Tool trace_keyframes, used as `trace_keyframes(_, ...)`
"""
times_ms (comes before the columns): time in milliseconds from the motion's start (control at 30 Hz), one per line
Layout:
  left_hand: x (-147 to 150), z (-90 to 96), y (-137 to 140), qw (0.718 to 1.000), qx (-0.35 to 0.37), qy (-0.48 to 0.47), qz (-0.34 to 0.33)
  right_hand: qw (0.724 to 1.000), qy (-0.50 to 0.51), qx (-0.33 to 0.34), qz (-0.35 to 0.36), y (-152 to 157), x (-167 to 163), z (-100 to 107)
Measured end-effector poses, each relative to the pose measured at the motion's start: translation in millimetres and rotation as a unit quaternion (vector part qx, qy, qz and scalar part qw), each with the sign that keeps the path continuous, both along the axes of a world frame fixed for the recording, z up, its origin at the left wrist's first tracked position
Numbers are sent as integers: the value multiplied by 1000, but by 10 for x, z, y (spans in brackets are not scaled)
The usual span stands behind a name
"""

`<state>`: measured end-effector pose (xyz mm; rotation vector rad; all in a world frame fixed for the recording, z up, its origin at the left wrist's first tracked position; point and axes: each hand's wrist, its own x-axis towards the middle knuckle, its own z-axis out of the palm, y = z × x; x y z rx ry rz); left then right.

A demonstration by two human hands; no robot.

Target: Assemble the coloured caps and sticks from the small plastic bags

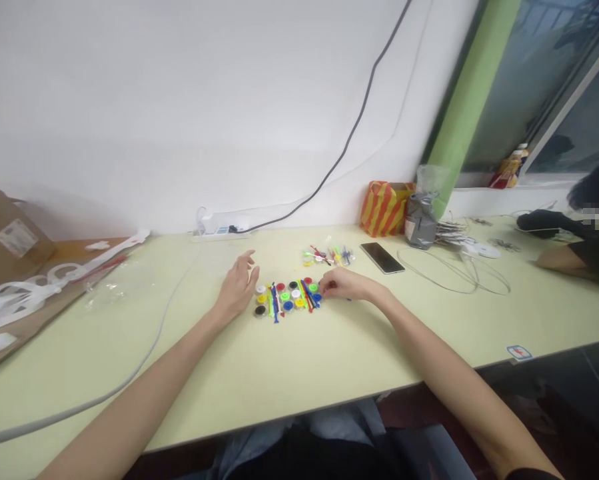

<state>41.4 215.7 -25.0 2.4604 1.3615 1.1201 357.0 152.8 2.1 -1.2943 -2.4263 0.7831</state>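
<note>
Several small round discs [288, 306] in red, black, white, yellow, blue and green lie in short columns on the table. Between the columns run bundles of thin coloured plastic sticks [275, 305], some with wider ends. My left hand [236, 287] rests just left of the columns, fingers spread and holding nothing. At the right end, my right hand [346, 285] has its fingers curled together beside a blue disc [317, 297]. Whatever is between those fingertips is hidden. A loose pile of similar coloured sticks [336, 255] lies behind, toward the wall.
A phone [382, 258] lies right of the pile. Behind it stand a striped bag [383, 208] and a grey package [421, 220]. Cables and a power strip [222, 231] line the wall. Cardboard and white strips [59, 280] fill the left. Another person's arm [562, 259] rests far right.
</note>
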Motion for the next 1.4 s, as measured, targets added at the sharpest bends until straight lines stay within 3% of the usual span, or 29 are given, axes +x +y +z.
trace_keyframes(133, -12, -15, 30, 1000, 5, -7, 8, 999, 0, 47, -26, 26, 90, 54)
trace_keyframes(267, -6, -33, 25, 1000, 8, -11, 3, 975, -82, 111, -176, 47, 201, 71)
trace_keyframes(367, 10, -40, 15, 1000, 14, -2, 1, 963, -140, 71, -221, 59, 260, 34)
trace_keyframes(500, 41, -39, 8, 999, 41, 7, -3, 969, -128, -51, -205, 71, 297, -8)
trace_keyframes(700, 79, -69, 35, 998, 53, 39, -14, 976, -81, -118, -162, 94, 346, -3)
trace_keyframes(833, 95, -80, 41, 997, 55, 50, -18, 977, -110, -100, -153, 90, 331, 8)
trace_keyframes(1033, 98, -75, 38, 997, 57, 43, -21, 978, -155, -19, -139, 39, 232, 64)
trace_keyframes(1200, 107, -75, 32, 997, 56, 50, -21, 987, -134, -17, -87, 17, 211, 71)
trace_keyframes(1400, 115, -73, 20, 996, 63, 61, -25, 992, -98, -33, -75, 33, 208, 36)
